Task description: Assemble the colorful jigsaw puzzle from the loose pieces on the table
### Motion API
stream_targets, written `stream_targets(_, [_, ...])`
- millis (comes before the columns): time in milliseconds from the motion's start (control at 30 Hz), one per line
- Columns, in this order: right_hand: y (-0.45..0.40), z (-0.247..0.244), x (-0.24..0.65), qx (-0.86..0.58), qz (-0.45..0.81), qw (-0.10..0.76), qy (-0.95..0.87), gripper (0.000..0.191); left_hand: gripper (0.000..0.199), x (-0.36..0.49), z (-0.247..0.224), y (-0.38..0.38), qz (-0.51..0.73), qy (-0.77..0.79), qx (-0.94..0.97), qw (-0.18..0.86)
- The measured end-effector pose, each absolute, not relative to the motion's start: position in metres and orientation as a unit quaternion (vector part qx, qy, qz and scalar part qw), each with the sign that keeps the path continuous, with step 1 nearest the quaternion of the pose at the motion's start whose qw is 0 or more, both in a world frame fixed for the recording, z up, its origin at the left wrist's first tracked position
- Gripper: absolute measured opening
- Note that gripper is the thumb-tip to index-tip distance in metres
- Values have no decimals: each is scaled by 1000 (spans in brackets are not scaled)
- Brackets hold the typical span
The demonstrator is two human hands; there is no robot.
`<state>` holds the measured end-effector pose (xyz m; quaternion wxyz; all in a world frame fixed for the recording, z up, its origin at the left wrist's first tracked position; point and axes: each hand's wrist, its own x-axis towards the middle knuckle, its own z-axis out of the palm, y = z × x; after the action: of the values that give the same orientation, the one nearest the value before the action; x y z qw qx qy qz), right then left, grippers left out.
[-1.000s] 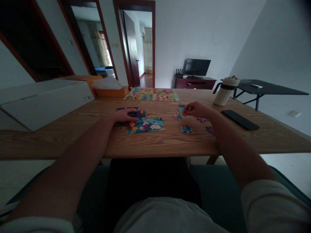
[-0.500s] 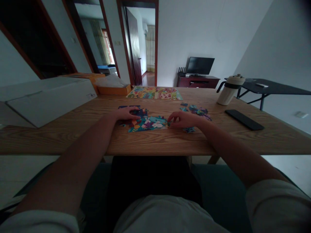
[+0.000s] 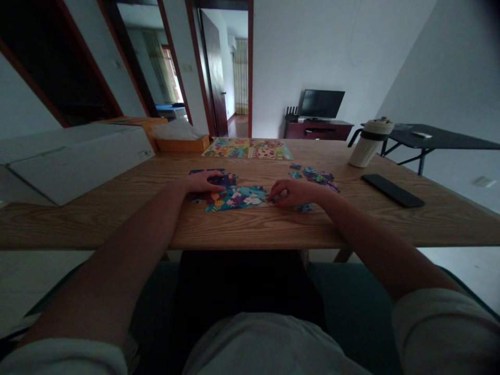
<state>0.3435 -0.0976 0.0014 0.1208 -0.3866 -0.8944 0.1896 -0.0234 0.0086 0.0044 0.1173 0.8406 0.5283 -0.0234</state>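
Observation:
A partly joined jigsaw puzzle (image 3: 250,198), with white rabbits on teal and a dark blue upper left part, lies on the wooden table. My left hand (image 3: 201,182) rests on its left side, thumb and fingers apart, covering some of the picture. At the puzzle's right edge, my right hand (image 3: 291,192) has its fingertips pinched low on a small puzzle piece (image 3: 271,199), mostly hidden by the fingers. Loose puzzle pieces (image 3: 320,177) form a pile beyond my right hand. A few more pieces (image 3: 304,208) lie just under its near side.
A colourful picture sheet (image 3: 250,149) lies farther back on the table (image 3: 242,232). To the left stand a long white box (image 3: 86,156) and an orange tissue box (image 3: 183,144). A cream jug (image 3: 369,146) and a black flat object (image 3: 391,190) are on the right.
My right fingertips have pressed slightly lower and closer together at the puzzle's right edge. My left hand has stayed in place. The camera view has shifted very slightly.

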Motion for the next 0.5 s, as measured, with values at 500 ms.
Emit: stream_targets(500, [-96,19,371,-441,200,227,-845,33,101,-25,2,10,-24,532,839,112])
